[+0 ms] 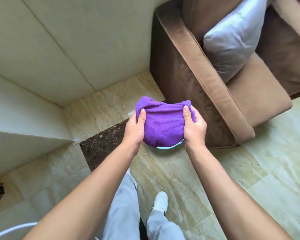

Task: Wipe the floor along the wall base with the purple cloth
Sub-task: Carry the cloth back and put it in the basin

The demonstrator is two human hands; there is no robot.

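The purple cloth (163,122) is bunched into a rounded bundle and held in the air in front of me, above the floor. My left hand (136,129) grips its left side with the thumb pressed on top. My right hand (194,126) grips its right side the same way. Both hands are closed on the cloth. A pale blue round object (168,147) shows just under the bundle; most of it is hidden. The cream wall (68,49) meets the marble floor (97,104) along a base line running left of the cloth.
A brown armchair (206,80) with a grey cushion (232,40) stands close on the right, its arm next to the cloth. A dark stone floor strip (100,146) lies below my left hand. My legs and a white shoe (160,201) are below. A wall corner (33,141) juts out at left.
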